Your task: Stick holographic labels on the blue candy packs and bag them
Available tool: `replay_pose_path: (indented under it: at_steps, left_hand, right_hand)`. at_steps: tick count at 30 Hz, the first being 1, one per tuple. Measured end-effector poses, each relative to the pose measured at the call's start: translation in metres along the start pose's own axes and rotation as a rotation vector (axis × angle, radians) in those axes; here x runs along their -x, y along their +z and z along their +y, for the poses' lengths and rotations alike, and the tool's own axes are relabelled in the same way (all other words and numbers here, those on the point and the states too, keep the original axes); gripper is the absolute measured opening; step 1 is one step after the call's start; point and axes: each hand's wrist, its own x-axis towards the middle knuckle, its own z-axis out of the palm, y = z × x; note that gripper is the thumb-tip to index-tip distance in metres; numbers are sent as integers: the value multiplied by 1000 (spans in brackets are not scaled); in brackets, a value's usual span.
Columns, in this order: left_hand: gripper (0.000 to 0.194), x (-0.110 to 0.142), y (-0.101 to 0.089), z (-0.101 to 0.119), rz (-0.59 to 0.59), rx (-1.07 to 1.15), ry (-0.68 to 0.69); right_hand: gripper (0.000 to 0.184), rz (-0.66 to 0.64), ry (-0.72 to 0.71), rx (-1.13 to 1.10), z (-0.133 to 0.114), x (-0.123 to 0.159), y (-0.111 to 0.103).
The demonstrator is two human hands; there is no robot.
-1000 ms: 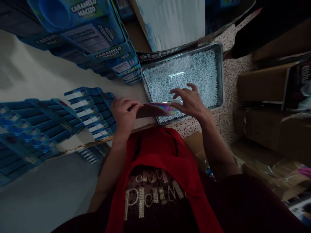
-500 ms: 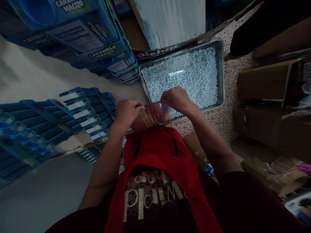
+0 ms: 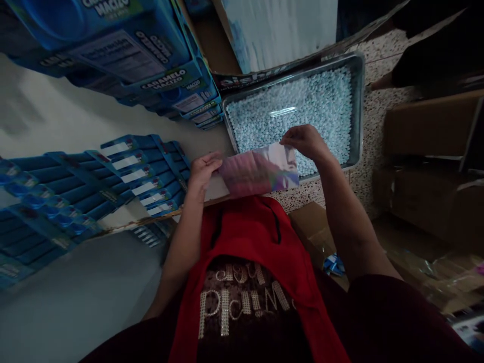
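Observation:
A shiny printed plastic bag (image 3: 249,174), pink and purple with a pale end, is stretched flat in front of my red apron (image 3: 245,222). My left hand (image 3: 204,169) pinches its left end between thumb and fingers. At the upper right corner, my right hand (image 3: 305,142) grips the bag's edge with the fingertips. Behind it lies a metal tray (image 3: 357,116) holding many small pale-blue pieces (image 3: 291,106), and the bag covers part of the tray's near side. What is inside the bag, if anything, I cannot tell.
Stacked blue candy boxes (image 3: 124,60) stand at upper left, and more blue boxes (image 3: 143,171) sit on the table at left. Cardboard boxes (image 3: 427,131) line the right side. A dark-clothed person's arm or leg (image 3: 427,65) shows at upper right.
The bag has been drawn out wider and turned flatter, showing more of its printed face. My right hand has moved right and slightly up; the whole view has shifted a little.

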Motion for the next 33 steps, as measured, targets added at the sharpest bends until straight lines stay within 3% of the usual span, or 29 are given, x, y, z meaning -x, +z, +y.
replay_pose_path:
  at_steps: [4, 8, 13, 16, 22, 27, 33]
  left_hand:
    - [72, 3, 11, -12, 12, 113, -64]
    - [61, 1, 24, -21, 110, 72, -7]
    - [53, -5, 31, -27, 214, 129, 66]
    - [50, -3, 30, -24, 198, 150, 82]
    - [50, 3, 29, -18, 198, 55, 124]
    - [55, 4, 27, -18, 231, 67, 99]
    - [46, 9, 20, -14, 225, 72, 130]
  right_hand:
    - [11, 133, 2, 291, 4, -16, 14]
    - [22, 336, -139, 501, -15, -12, 67]
    - [38, 37, -409, 467, -53, 14, 156]
    - [42, -17, -450, 460, -65, 20, 186]
    - [47, -67, -480, 525, -57, 18, 199]
    - [51, -97, -525, 488, -40, 39, 204]
    - [29, 57, -459, 513, -45, 70, 187]
